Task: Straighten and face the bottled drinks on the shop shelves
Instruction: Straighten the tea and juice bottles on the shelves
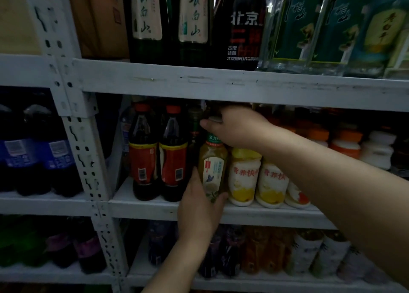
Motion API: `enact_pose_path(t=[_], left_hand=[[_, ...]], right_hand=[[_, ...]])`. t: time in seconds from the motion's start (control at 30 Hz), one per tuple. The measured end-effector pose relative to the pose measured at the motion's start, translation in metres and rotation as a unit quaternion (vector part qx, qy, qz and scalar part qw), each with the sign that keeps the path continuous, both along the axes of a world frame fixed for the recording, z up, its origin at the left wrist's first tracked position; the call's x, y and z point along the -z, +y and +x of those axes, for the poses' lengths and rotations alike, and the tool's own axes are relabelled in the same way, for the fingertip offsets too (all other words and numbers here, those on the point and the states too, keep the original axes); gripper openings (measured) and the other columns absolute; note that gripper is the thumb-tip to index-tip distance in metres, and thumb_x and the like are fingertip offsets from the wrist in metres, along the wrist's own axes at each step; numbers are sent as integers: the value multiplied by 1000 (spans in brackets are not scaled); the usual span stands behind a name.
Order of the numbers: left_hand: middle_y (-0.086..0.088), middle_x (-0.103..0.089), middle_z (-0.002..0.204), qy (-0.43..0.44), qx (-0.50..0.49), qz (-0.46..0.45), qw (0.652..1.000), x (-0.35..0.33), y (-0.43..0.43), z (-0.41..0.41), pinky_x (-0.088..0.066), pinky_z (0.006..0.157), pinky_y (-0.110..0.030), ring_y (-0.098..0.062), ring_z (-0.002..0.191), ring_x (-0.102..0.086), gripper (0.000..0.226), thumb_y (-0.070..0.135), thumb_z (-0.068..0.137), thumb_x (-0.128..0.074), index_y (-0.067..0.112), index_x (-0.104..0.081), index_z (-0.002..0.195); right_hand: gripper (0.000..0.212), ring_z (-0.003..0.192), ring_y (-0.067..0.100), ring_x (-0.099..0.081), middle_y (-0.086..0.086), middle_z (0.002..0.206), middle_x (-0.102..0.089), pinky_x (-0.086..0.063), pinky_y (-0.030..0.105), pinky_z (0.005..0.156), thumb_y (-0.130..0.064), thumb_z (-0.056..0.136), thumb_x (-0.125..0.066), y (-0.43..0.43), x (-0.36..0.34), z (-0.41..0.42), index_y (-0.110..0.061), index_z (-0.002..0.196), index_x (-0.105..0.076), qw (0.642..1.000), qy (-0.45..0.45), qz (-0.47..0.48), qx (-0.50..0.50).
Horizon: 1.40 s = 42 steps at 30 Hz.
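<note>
Right hand (pixel 239 126) curls round the top of a yellow-green plastic tea bottle (pixel 212 166); left hand (pixel 199 206) grips its base, beside two red-labelled dark bottles (pixel 159 155) standing just leftward.

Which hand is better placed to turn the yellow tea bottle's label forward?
Probably left: the left hand wraps the yellow tea bottle low down, while the right hand holds only its top.

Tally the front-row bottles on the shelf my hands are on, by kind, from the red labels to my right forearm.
Dark red-label bottles: 2
Yellow tea bottle, gripped by left hand and right hand: 1
White bottles with yellow print: 2
White bottle with red print, partly hidden: 1
Total: 6
</note>
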<state>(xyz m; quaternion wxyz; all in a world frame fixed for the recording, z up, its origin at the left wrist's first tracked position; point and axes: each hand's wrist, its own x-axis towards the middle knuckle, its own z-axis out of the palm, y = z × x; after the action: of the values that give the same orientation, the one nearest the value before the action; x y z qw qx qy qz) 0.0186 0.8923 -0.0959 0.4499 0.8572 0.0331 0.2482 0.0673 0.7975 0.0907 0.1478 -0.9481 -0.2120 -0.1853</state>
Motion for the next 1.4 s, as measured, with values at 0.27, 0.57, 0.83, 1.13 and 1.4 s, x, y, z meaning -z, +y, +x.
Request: enact_pose_path(t=[0.27,0.57,0.83,1.13,1.4], left_hand=[[5,-47,140,-6,-9,11,1000,-3,0,4,-46,98,-34,-12,124,-47,82,46,80,-69,25,-26,147],[11,-57,97,-236,-167,70,955,-1,64,-35,-40,75,-19,-6,89,-56,25,26,83,-68,20,-62,107],[4,-49,113,-159,-167,-5,973,-31,130,-6,-42,86,-29,-8,106,-46,72,52,68,-75,20,-47,126],[26,-52,103,-112,-52,-57,991,-31,145,6,-40,74,-8,13,89,-52,74,39,69,-82,29,-44,131],[32,-61,89,-58,55,-23,997,-39,160,8,-38,61,3,19,84,-56,39,22,83,-61,42,-48,114]], right_hand=[[35,84,10,-46,-12,96,-51,-38,26,66,-46,92,-49,-2,-2,-2,-23,118,-56,999,27,-8,-24],[38,87,24,-56,2,94,-61,-36,31,64,-51,90,-44,23,23,-29,-18,99,-61,952,-288,-97,-38],[46,54,13,-42,-8,64,-40,-26,21,41,-66,85,-44,87,24,-12,-21,89,-51,980,-192,52,4],[26,76,13,-49,-3,87,-58,-38,23,56,-32,82,-69,90,14,4,-18,102,-59,978,4,201,-53],[8,70,6,-49,-4,80,-55,-37,20,52,-24,89,-60,79,17,-5,-24,89,-53,957,81,275,-47]])
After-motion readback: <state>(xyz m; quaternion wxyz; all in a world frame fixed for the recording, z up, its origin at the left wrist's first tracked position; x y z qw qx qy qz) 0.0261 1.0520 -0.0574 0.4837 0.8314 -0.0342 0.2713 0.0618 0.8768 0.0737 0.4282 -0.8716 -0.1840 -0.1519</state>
